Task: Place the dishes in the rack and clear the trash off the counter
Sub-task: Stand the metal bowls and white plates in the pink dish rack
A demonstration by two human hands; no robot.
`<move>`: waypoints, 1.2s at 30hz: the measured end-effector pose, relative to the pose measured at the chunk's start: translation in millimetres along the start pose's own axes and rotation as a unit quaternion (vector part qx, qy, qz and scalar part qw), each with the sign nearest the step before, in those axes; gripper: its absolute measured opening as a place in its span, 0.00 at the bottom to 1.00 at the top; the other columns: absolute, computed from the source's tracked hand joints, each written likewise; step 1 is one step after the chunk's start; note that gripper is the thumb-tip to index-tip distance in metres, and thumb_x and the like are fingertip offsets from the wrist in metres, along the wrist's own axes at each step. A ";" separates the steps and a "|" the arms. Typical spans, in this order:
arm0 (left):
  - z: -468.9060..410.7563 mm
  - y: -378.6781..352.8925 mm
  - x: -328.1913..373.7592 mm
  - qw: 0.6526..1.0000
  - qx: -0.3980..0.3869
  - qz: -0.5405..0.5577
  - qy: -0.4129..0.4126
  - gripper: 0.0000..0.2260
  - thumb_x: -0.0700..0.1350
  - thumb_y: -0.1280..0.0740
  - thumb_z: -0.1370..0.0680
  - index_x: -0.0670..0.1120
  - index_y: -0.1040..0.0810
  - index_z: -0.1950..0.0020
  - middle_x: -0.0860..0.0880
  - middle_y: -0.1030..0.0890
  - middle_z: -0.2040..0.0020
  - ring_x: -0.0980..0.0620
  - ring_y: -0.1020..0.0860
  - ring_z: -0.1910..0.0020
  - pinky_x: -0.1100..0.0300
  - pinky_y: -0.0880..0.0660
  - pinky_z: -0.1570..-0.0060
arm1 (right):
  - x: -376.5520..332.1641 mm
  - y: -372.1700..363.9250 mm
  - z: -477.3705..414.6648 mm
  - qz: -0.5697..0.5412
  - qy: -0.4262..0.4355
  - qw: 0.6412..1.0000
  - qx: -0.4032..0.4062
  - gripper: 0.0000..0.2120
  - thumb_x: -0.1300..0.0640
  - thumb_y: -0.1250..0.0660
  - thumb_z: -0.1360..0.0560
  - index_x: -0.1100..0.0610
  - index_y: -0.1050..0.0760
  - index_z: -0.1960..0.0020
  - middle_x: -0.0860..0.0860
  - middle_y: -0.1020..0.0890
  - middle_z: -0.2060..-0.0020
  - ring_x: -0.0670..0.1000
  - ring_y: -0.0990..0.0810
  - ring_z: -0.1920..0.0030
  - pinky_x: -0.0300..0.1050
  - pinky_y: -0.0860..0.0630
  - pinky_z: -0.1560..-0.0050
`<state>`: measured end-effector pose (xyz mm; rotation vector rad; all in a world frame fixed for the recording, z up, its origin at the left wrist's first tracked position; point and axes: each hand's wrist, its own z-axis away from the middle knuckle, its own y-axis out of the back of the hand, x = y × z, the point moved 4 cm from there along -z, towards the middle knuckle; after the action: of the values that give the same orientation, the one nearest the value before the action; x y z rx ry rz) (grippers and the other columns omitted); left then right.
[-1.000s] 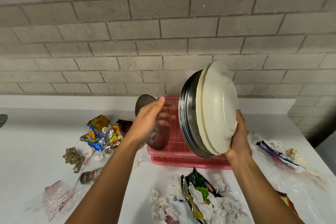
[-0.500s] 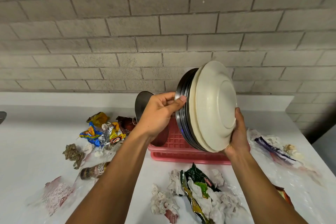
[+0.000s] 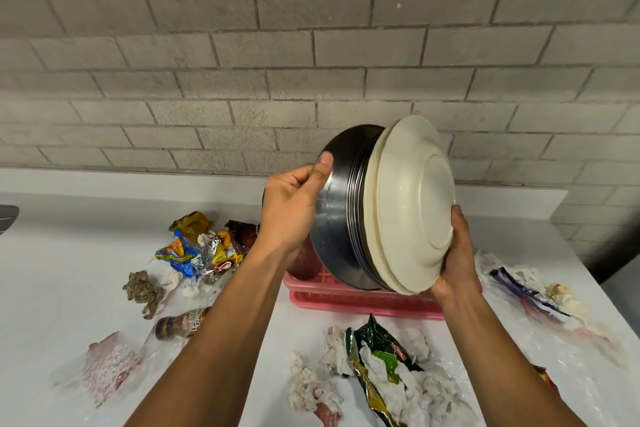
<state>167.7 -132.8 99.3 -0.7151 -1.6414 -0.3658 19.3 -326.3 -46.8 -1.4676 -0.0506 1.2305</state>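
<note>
Left grip [image 3: 291,211] pinching plate [image 3: 332,236], right grip [image 3: 457,260] under stack [image 3: 412,204]

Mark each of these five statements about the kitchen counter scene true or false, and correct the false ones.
1. The right hand holds the stack of plates at its cream side. True.
2. The left hand grips a snack packet. False: it grips the rim of the outermost steel plate.
3. The rack is blue. False: it is pink.
4. Crumpled wrappers lie on the counter left of the rack. True.
5. The stack lies flat on the counter. False: it is held on edge above the rack.
</note>
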 end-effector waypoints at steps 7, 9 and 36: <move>-7.5 15.6 27.1 0.996 0.089 0.006 -0.025 0.16 0.53 0.30 0.21 0.40 0.15 0.56 0.31 0.17 0.53 0.42 0.21 0.54 0.40 0.22 0.41 | -8.1 10.6 -1.9 -0.022 0.029 0.999 0.009 0.24 0.36 0.26 0.29 0.46 0.17 0.37 0.51 0.14 0.40 0.57 0.14 0.44 0.59 0.17 0.49; -12.6 22.7 37.3 0.992 0.115 -0.004 -0.057 0.15 0.53 0.31 0.20 0.44 0.14 0.59 0.38 0.17 0.58 0.44 0.22 0.58 0.46 0.23 0.51 | -11.3 12.7 -1.1 -0.028 0.042 0.999 0.006 0.20 0.36 0.27 0.28 0.46 0.14 0.42 0.50 0.13 0.45 0.55 0.12 0.48 0.57 0.16 0.53; -34.1 49.3 -86.1 0.930 0.219 -0.295 0.010 0.09 0.43 0.36 0.18 0.45 0.19 0.40 0.51 0.19 0.55 0.48 0.23 0.56 0.59 0.30 0.54 | -29.1 31.2 0.1 -0.039 0.063 0.995 0.061 0.26 0.35 0.27 0.29 0.45 0.18 0.35 0.50 0.15 0.38 0.56 0.14 0.42 0.58 0.16 0.49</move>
<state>230.6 -137.4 15.4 0.1315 -1.8147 -0.4066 -11.7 -355.2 -51.5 -1.4204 0.0517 1.0568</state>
